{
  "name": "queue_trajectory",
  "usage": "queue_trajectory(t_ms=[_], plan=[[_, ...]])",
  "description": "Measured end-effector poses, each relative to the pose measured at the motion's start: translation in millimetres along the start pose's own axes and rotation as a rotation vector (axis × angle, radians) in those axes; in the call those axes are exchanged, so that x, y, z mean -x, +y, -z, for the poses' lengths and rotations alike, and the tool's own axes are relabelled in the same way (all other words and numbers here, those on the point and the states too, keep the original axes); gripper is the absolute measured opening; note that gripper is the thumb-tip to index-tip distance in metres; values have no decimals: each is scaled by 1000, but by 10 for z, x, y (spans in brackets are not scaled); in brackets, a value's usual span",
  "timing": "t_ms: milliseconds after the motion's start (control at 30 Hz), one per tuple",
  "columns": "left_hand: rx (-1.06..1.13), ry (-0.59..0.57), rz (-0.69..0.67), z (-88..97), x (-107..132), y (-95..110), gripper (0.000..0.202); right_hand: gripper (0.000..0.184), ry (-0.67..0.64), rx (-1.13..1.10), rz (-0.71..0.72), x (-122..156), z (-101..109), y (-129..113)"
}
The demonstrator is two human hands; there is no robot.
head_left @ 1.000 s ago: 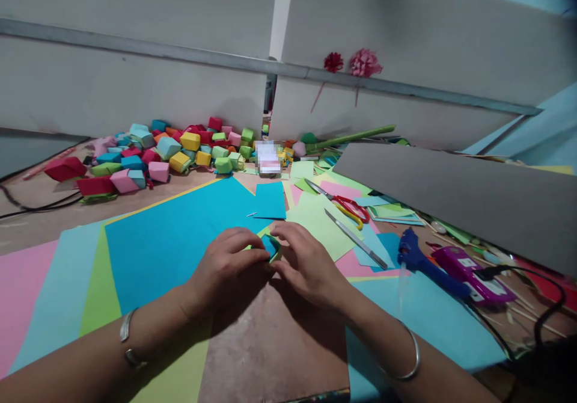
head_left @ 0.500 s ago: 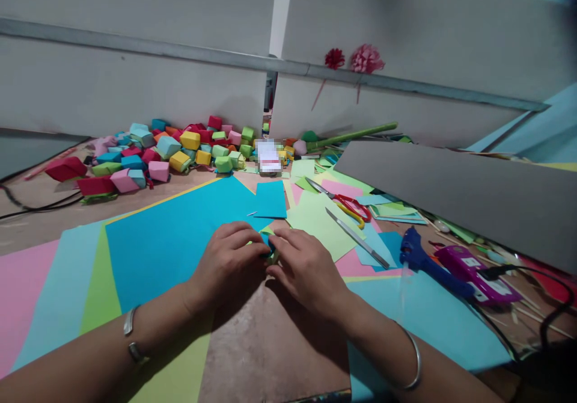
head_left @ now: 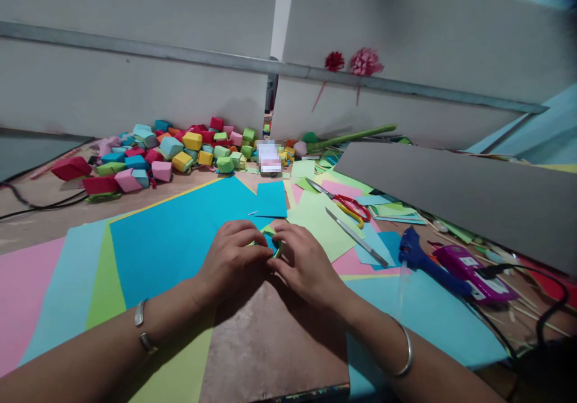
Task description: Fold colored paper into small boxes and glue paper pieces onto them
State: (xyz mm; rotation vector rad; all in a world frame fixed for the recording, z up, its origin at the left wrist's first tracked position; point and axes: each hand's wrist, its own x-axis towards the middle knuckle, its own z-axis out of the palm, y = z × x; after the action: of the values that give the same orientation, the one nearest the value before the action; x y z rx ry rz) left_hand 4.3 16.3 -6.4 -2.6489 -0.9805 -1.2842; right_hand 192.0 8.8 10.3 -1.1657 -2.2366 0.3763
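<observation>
My left hand (head_left: pixel 232 260) and my right hand (head_left: pixel 303 261) meet at the middle of the floor, fingers curled round a small folded piece of blue and green paper (head_left: pixel 271 245). Both hands pinch it; most of the piece is hidden between the fingertips. Beneath my left hand lies a large blue paper sheet (head_left: pixel 180 234). A smaller blue square (head_left: pixel 271 199) rests just beyond the hands. Each wrist wears a silver bangle.
A heap of coloured folded paper boxes (head_left: pixel 175 153) lies at the back left. To the right are red-handled scissors (head_left: pixel 347 203), a craft knife (head_left: pixel 356 237), a blue glue gun (head_left: pixel 424 261), a purple glue gun (head_left: pixel 469 270) and a grey board (head_left: pixel 460 192). Pink, green and blue sheets cover the floor.
My hands have closed tighter round the small folded paper, hiding more of it. The view has shifted slightly; nothing else has moved.
</observation>
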Motion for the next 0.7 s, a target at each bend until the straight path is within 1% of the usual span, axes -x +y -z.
queue_trajectory(t_ms=[100, 200, 267, 367, 467, 567, 633, 700], plan=[[8, 1, -14, -1, -14, -2, 15, 34, 6, -31, -18, -5, -17, 15], [21, -12, -12, -5, -20, 3, 13, 32, -14, -45, -17, -3, -23, 0], [23, -37, 8, -5, -18, 16, 9, 32, -28, -52, -14, -7, -17, -5], [9, -104, 47, -10, -4, 48, 2, 41, -43, -76, -13, -25, 1, 23], [-19, -168, 87, -26, -6, 99, 8, 52, -32, -106, -28, -42, 22, 80], [-51, -218, 149, -10, -79, 136, 18, 60, -28, -136, -82, -55, 58, 127], [-70, -250, 191, 59, -186, 105, 28, 57, -13, -141, -107, -63, 105, 131], [-90, -259, 226, 192, -326, -13, 38, 51, 32, -124, -110, -70, 165, 113]])
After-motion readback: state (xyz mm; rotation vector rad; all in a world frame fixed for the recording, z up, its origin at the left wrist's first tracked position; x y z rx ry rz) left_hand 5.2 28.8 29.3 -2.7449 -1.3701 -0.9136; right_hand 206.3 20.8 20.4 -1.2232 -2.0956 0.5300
